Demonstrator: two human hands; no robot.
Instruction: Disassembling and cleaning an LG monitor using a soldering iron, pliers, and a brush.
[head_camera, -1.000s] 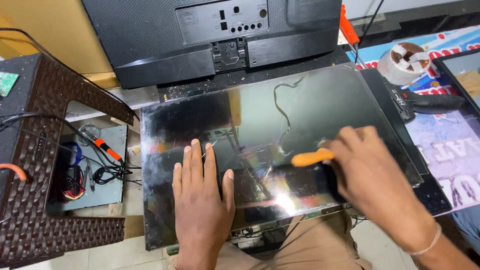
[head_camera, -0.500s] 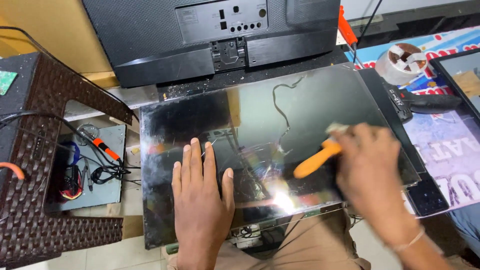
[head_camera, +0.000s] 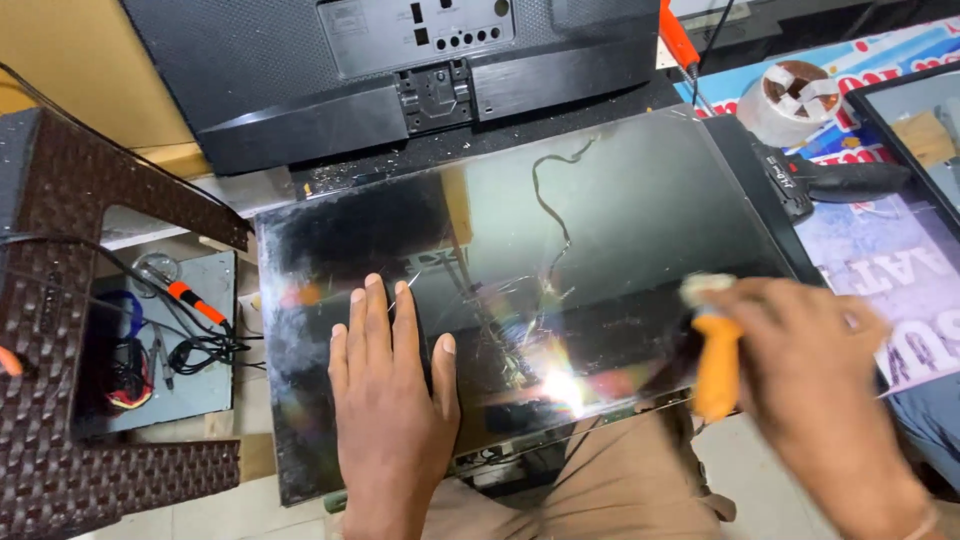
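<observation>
The right hand (head_camera: 810, 370) has moved from the panel's middle to its right edge, its grip closed on the orange-handled tool (head_camera: 716, 365). The left hand (head_camera: 392, 400), open and flat, keeps pressing the cracked screen panel (head_camera: 600, 220) left of that grip.

A dark brown woven-pattern stool (head_camera: 60, 300) stands on pale floor (head_camera: 230, 505) beside a yellow wall (head_camera: 70, 50).
</observation>
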